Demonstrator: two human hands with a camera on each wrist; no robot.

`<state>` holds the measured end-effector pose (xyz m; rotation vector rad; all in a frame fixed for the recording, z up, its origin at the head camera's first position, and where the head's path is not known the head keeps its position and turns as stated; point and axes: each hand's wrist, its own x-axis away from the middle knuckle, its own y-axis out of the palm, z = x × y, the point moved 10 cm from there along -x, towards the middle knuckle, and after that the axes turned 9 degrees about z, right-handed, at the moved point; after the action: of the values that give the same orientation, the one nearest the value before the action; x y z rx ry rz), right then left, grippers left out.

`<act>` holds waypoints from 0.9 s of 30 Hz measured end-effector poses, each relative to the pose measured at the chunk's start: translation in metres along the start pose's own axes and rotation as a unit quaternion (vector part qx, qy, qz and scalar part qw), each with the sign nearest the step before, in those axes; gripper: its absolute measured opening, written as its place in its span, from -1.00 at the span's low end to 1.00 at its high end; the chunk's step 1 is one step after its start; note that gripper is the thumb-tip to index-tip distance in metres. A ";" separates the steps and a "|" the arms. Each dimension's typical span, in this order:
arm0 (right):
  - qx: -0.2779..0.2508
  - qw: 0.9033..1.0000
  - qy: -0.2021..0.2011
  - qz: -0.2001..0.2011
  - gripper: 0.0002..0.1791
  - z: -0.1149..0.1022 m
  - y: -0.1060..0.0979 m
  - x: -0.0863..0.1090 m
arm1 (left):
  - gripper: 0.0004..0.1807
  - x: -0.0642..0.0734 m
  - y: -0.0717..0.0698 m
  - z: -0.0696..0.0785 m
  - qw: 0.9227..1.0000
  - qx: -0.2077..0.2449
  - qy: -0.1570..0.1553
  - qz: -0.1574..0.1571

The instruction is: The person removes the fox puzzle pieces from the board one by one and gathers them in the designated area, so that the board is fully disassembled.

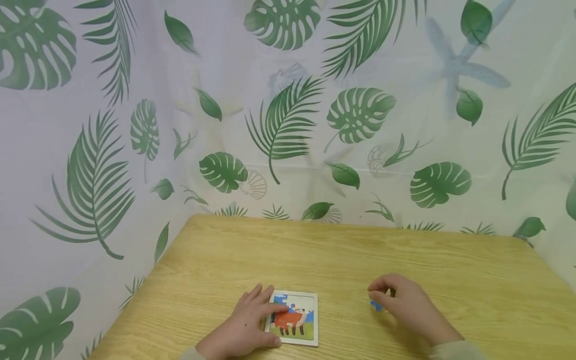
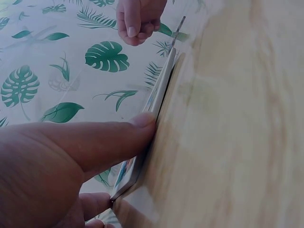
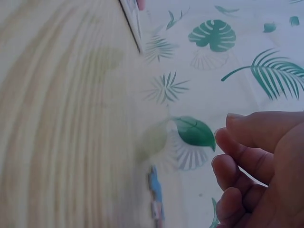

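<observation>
In the head view a small square jigsaw puzzle (image 1: 297,325) in a white frame lies on the table, its picture a reddish animal on grass under blue sky. A pale patch shows at its upper right. My left hand (image 1: 245,322) rests over the puzzle's left side, fingers spread, thumb at the near edge; the left wrist view has the thumb (image 2: 121,142) against the frame. To the right, my right hand (image 1: 407,305) hovers with loosely bent fingers over a blue puzzle piece (image 1: 376,305). In the right wrist view that piece (image 3: 156,190) lies on the table, apart from the fingertips (image 3: 223,166).
The wood-grain table (image 1: 270,250) reaches back to a white curtain (image 1: 306,195) printed with green leaves, which also hangs along the left side. Bare tabletop separates the puzzle from the piece.
</observation>
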<state>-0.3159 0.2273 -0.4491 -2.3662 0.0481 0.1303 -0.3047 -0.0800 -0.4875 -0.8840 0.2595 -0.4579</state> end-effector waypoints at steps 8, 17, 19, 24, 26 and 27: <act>-0.007 1.000 -0.025 -0.012 -0.82 -0.028 0.010 0.000 | -0.02 -0.001 -0.001 -0.004 1.000 0.012 -0.013 0.017; -0.001 0.998 -0.061 -0.012 -0.92 -0.049 0.029 -0.004 | 0.13 -0.002 -0.001 -0.005 1.000 -0.001 -0.020 0.016; -0.004 0.998 -0.067 -0.018 -0.93 -0.056 0.035 -0.005 | 0.14 -0.002 -0.001 -0.005 1.000 0.003 -0.021 0.016; -0.010 0.996 -0.080 -0.028 -0.96 -0.072 0.052 -0.008 | 0.15 -0.002 -0.002 -0.004 1.000 0.007 -0.022 0.017; -0.014 0.996 -0.083 -0.034 -0.96 -0.078 0.059 -0.009 | 0.15 -0.001 -0.002 -0.004 1.000 0.006 -0.023 0.018; -0.015 0.995 -0.087 -0.037 -0.96 -0.080 0.063 -0.009 | 0.15 -0.001 -0.002 -0.004 1.000 0.005 -0.023 0.018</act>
<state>-0.3234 0.1264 -0.4349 -2.3733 -0.1265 0.3013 -0.3078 -0.0828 -0.4886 -0.8782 0.2302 -0.4047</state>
